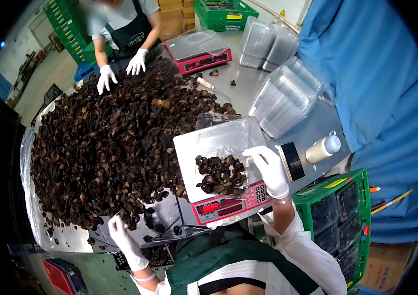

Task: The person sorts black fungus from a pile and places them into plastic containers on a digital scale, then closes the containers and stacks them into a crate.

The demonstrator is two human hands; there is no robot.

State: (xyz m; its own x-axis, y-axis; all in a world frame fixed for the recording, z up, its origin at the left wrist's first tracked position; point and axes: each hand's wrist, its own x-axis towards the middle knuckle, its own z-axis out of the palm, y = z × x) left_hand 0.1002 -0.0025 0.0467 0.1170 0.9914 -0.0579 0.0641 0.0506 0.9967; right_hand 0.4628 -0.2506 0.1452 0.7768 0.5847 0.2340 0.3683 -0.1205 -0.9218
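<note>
My white-gloved left hand [126, 242] is at the near edge of a large heap of dark dried wood ear mushrooms [115, 132]. Its fingers are curled against a few pieces, partly hidden. On a red scale [206, 218] with a lit display sits an opened clear plastic box [226, 137] with a small portion of wood ear mushrooms [221, 174] inside. My gloved right hand [270, 169] has its fingertips closed at the box's right edge.
Stacks of clear plastic boxes [285, 98] stand behind the scale. A phone [292, 161] and a bottle [323, 148] lie to the right, above a green crate [364, 211] of packed boxes. Across the heap a co-worker's gloved hands [105, 79] rest near another red scale [201, 61].
</note>
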